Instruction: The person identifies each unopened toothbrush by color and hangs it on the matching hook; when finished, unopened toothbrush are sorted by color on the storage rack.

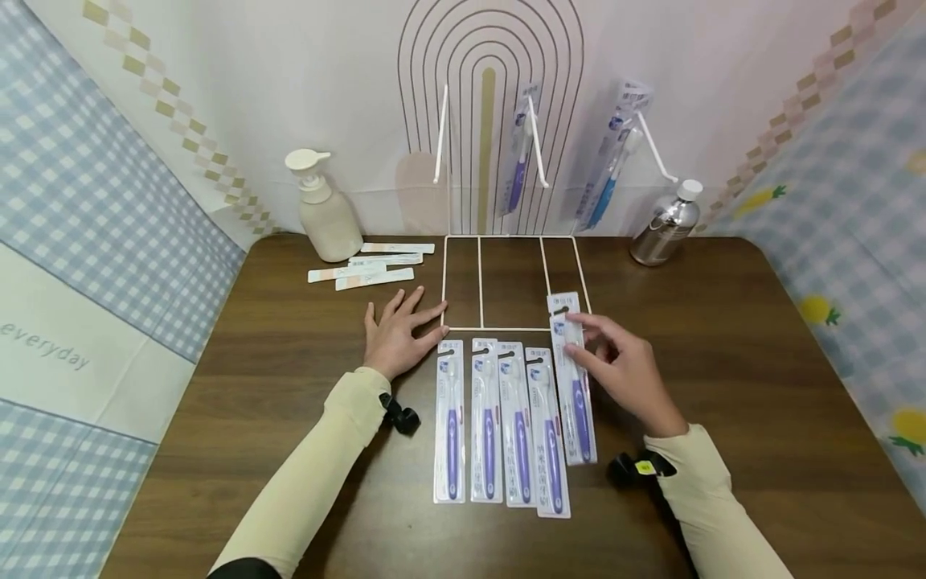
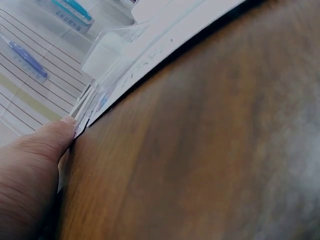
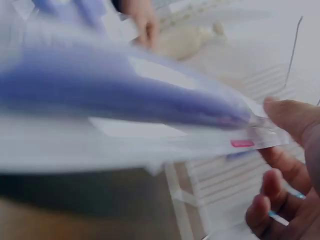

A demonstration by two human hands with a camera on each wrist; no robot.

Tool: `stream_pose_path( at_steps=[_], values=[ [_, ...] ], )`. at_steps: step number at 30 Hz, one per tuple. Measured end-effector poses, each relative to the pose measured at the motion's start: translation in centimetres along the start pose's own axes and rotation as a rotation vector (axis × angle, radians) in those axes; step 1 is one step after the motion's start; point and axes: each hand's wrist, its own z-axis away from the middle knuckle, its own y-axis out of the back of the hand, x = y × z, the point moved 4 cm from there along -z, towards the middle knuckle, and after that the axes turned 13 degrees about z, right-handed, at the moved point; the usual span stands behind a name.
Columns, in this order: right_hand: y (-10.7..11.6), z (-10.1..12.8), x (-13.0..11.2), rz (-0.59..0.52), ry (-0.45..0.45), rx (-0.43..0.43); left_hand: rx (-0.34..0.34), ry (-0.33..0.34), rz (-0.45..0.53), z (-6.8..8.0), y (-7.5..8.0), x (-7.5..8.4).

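Several packaged purple toothbrushes (image 1: pixel 499 422) lie side by side on the brown table (image 1: pixel 723 362). My right hand (image 1: pixel 582 338) pinches the rightmost toothbrush pack (image 1: pixel 576 410) near its top end. In the right wrist view that pack (image 3: pixel 125 100) fills the frame, with my thumb (image 3: pixel 295 117) on its edge and the other fingers curled beneath. My left hand (image 1: pixel 415 318) lies flat on the table with its fingers spread. Its fingertips touch the front left corner of the white wire rack (image 1: pixel 444 277). In the left wrist view my thumb (image 2: pixel 45 145) rests by the packs' edge (image 2: pixel 150 55).
Two packaged toothbrushes (image 1: pixel 519 153) (image 1: pixel 611 161) hang on the rack's hooks against the back wall. A cream pump bottle (image 1: pixel 325 209) and several flat white strips (image 1: pixel 369 269) sit at the back left. A metal bottle (image 1: pixel 665 225) stands at the back right.
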Motion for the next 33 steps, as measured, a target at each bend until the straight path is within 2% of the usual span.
stream_pose_path(
  at_steps=[3,7,10,14,24,33],
  values=[
    [1.6,-2.4,-2.6,-0.014,0.099,0.093,-0.009,0.009,-0.006,0.0,0.0,0.1],
    [3.9,-5.8,-6.2,-0.040,0.173,0.186,-0.014,0.015,-0.008,0.0,0.0,0.2],
    [5.1,-8.0,-8.3,-0.040,0.209,0.218,-0.005,0.011,-0.008,0.0,0.0,0.1],
    [5.3,-10.0,-9.6,-0.035,0.221,0.220,-0.001,0.009,-0.008,-0.1,0.0,0.0],
    [3.1,-12.9,-7.8,-0.076,0.147,0.225,0.000,-0.001,-0.010,0.0,-0.1,0.1],
    [0.3,-19.2,-4.6,-0.123,0.061,0.303,0.003,-0.002,0.002,0.1,-0.1,0.2]
  ],
)
